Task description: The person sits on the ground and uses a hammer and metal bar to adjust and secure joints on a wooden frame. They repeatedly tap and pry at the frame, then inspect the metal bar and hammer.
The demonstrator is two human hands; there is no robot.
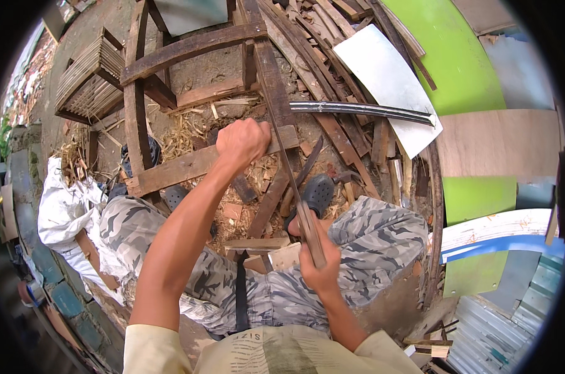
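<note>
A brown wooden plank (189,167) lies across a rough timber frame (136,103) in front of my knees. My left hand (242,143) is closed over the plank near its right end. In my right hand (322,267), fingers wrapped round its wooden handle, is a long handsaw (310,229). Its narrow blade points away from me and crosses the plank just right of my left hand. The saw's far end runs beside the frame's dark right-hand timber. How deep the blade sits in the wood I cannot tell.
Wood shavings (189,128) and offcuts cover the ground by my dark clogs (318,192). A slatted wooden piece (90,81) stands far left, a white sack (64,202) near left. Right are piled timber strips (332,124), a white sheet (388,81) and green panels (454,68).
</note>
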